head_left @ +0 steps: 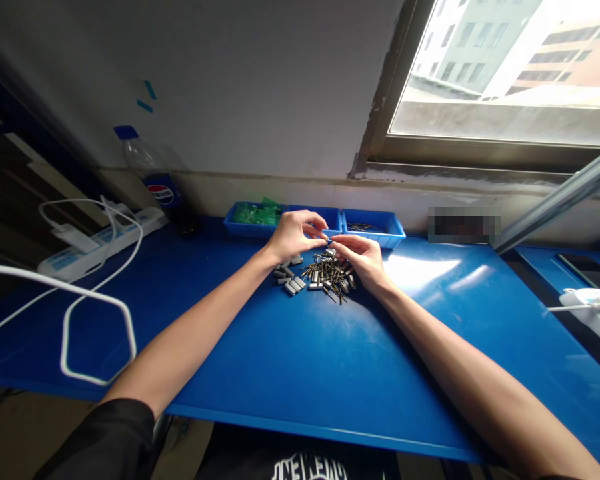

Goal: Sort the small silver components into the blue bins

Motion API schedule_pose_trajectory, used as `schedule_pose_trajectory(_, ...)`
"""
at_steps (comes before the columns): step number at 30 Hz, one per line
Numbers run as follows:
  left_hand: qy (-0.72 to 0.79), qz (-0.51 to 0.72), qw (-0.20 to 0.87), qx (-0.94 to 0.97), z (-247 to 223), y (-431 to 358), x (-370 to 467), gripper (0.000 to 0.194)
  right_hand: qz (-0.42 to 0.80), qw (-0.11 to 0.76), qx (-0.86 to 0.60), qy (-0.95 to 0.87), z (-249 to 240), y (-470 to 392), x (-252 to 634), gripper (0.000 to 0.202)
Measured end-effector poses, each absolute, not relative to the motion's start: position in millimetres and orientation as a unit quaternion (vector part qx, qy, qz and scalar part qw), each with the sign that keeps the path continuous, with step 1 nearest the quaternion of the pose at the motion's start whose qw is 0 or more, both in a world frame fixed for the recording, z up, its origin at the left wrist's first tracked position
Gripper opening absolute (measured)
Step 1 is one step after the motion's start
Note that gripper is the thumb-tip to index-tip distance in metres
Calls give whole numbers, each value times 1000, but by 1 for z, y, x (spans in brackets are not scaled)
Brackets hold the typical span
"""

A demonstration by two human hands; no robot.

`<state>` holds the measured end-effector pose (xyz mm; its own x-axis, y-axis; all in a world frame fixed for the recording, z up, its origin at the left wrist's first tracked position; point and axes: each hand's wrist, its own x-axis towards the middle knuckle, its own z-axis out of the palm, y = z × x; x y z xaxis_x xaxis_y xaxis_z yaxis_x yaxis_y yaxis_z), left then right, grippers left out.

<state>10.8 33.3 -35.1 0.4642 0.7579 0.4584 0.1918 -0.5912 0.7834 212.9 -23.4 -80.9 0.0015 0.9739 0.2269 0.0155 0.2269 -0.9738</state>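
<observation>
My left hand (297, 235) and my right hand (364, 259) meet fingertip to fingertip above a pile of small metal parts. Both are closed in a pinch, and what sits between the fingertips is too small and too covered to name. Below them lie thin brass-and-dark pins (334, 272) in a loose heap, mixed with short silvery pieces. Left of the heap, under my left wrist, several grey metal blocks (295, 287) lie side by side.
Along the wall stand blue bins; the left bin (250, 231) holds green plastic bags, the right bin (375, 235) thin metal pieces. A cola bottle (163, 190), a power strip (100, 243) and a looping white cable (127, 320) occupy the left. The blue table (300, 367) ends near my body.
</observation>
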Motion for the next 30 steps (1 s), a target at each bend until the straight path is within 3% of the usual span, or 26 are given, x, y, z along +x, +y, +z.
schedule_pose_trajectory(17, 276, 382, 230, 851, -41, 34, 10, 18, 462, 549, -423, -553, -83, -20, 217, 32)
schedule_pose_trajectory(24, 311, 247, 177, 901, -41, 38, 4, 13, 434, 600, -432, -515, -87, -17, 216, 30)
schedule_pose_trajectory(30, 288, 137, 164, 933, -47, 42, 0, 23, 381, 640, -455, -489, -91, -12, 217, 34)
